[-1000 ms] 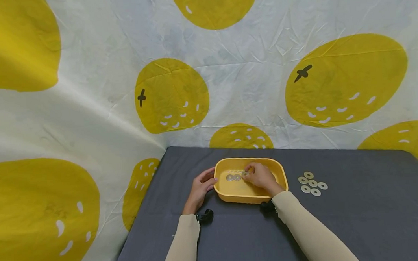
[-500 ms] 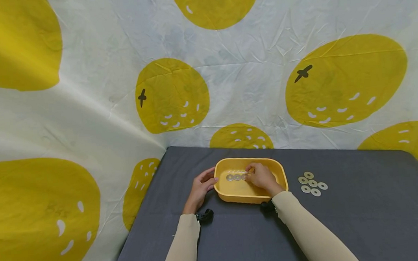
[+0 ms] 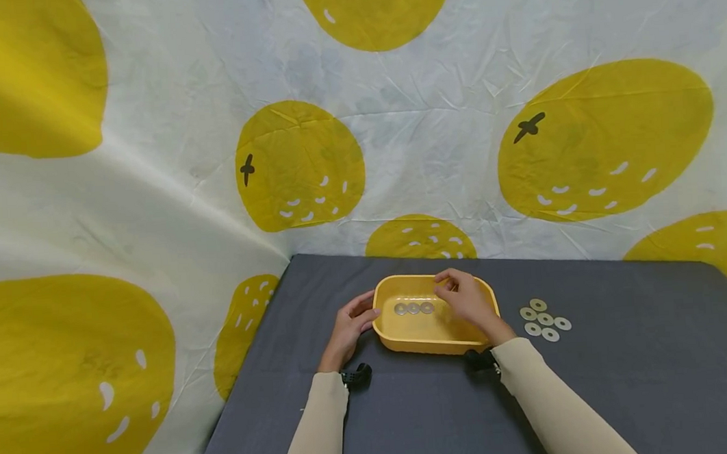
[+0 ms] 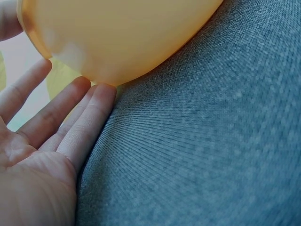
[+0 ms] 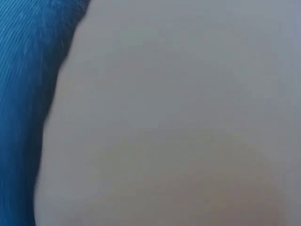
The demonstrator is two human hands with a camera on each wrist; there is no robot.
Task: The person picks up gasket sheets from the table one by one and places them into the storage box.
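One yellow tray [image 3: 437,340], rounded-rectangle, sits on the grey desk [image 3: 624,378], mid-far area. Inside the tray: three metal washers [image 3: 414,308] lying flat in a left-right row on its floor, touching or nearly touching each other, toward the left half.

Outside the tray: six more washers [image 3: 544,319] in a loose cluster on the desk just right of it, flat, close together, apart from the tray wall. Total count: nine washers, three in, six out. One tray only.

Left hand [image 3: 350,327] rests on the desk at the tray's left end, fingers straight and relaxed, tips against the outer wall; the left wrist view shows the fingers [image 4: 80,117] touching the tray's underside curve [image 4: 122,37] where it meets the cloth. Nothing grasped.

Right hand [image 3: 469,300] is over the tray's far-right part, above the rim, just right of the washer row and clear of it. Fingers loosely curled, thumb and forefinger close together; nothing visible between them, so it looks released, though the tips are small in the head view. Right wrist view is a blur, with only a strip of blue-grey cloth at the left.

Both arms wear beige sleeves [image 3: 318,428] with a black wrist mount [image 3: 355,377] on each. Behind the desk hangs a white backdrop [image 3: 152,197] printed with yellow fruit.
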